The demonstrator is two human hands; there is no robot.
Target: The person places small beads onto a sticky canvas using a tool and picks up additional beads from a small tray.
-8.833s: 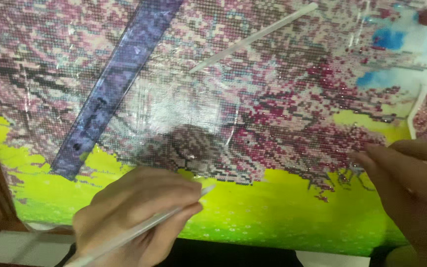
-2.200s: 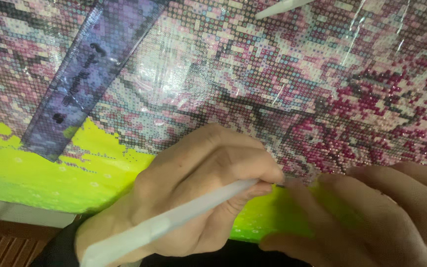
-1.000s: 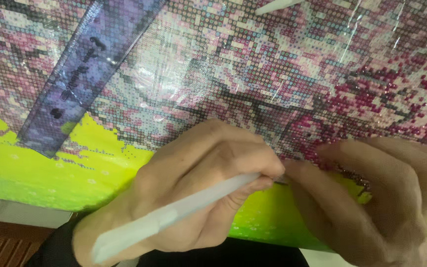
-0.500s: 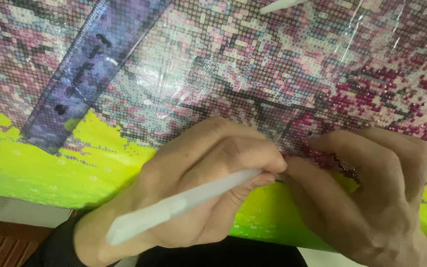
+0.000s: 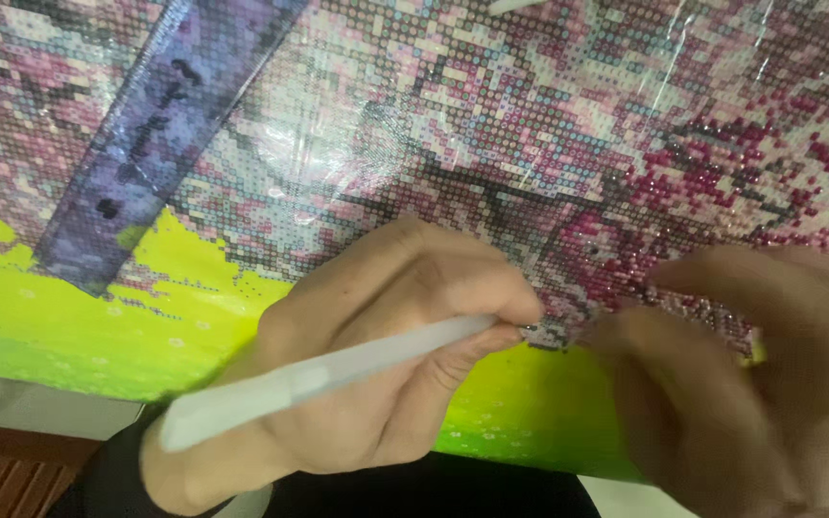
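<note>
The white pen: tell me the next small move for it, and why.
Probably press the white pen's tip straight down onto the canvas. The left hand holds it pinched and slanted, its tip at the lower edge of the dotted pink area, just above the green band. The right hand, blurred, rests on the canvas beside that spot.

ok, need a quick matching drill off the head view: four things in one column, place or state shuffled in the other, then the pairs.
Things:
1. translucent white plastic pen tool
2. purple see-through plastic ruler
3. right hand
4. yellow-green band of the printed bead canvas

Place or state:
A. lies slanted on the canvas, upper left
B. blurred, resting on the canvas at lower right
C. runs along the canvas's lower edge
D. gripped in the left hand, tip down at the canvas

Pairs: 1-D, 2-A, 3-B, 4-C
</note>
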